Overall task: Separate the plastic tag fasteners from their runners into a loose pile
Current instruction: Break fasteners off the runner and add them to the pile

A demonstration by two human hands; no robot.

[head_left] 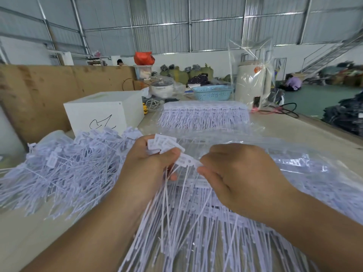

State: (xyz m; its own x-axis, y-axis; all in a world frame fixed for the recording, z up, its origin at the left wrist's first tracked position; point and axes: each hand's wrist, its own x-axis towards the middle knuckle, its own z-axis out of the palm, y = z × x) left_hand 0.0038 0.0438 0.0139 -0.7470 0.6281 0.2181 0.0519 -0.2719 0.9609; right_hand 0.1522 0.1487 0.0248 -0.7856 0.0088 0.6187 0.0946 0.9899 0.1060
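My left hand [149, 163] grips a bunch of white tag fasteners [164, 144], their heads fanned above my fingers and their thin tails hanging down. My right hand [241, 173] pinches the head of one fastener [186, 160] between thumb and fingers, right beside my left thumb. Under both hands lie sheets of fasteners on runners [206, 228], tails pointing toward me. A loose pile of separated fasteners [64, 167] spreads over the table at the left.
A further stack of runner sheets [204, 114] lies behind, with clear plastic bags of them [306, 165] at the right. A white box [104, 112], a blue basket [213, 92] and a bagged white appliance [251, 83] stand at the back. Cardboard wall [39, 91] lines the left.
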